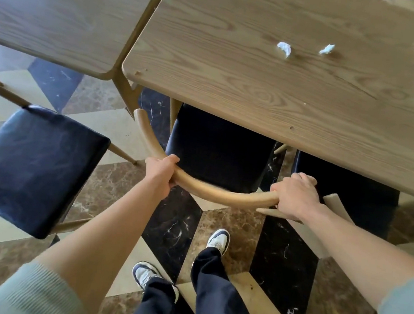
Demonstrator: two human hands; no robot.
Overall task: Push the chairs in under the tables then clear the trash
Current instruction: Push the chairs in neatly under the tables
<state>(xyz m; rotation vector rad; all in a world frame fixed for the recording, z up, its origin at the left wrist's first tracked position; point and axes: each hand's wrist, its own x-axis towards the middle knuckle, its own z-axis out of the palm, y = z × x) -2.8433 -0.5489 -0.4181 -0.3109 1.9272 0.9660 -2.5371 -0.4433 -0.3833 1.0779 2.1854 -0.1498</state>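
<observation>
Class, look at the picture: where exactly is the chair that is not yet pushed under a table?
In the head view, the chair with the dark seat stands at the left, pulled out below the left table, beside the chair backrest that both hands grip.

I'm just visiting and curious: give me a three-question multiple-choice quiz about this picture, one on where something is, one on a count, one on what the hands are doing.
1. Where are the crumpled tissues?
A. on the floor
B. on the right table
C. on a chair seat

2. How many crumpled tissues are there?
A. one
B. three
C. five

3. What are the hands doing?
A. hanging free
B. picking up tissue
C. both gripping the chair's curved wooden back

Answers:
1 B: the tissues lie on the right table.
2 B: three white wads sit in a row.
3 C: the left hand and right hand wrap the chair back.
</observation>
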